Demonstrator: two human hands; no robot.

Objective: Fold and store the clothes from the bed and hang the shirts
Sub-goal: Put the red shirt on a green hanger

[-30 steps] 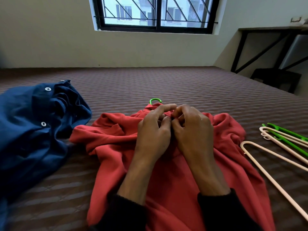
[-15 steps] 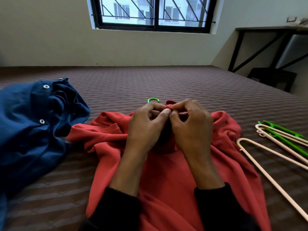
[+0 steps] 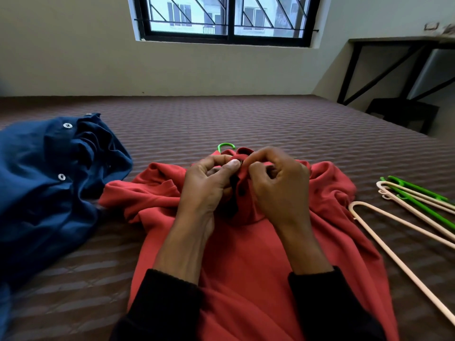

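I see a blue shirt crumpled at left on the bed. My left hand and right hand both pinch the red shirt at its collar, mid-bed; hangers lie right.

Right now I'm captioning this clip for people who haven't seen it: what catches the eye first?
The red shirt spread mid-bed, with the left hand and right hand pinching its collar placket, a green hanger hook poking out just beyond. A crumpled blue shirt lies to the left; spare hangers, cream and green, lie to the right.
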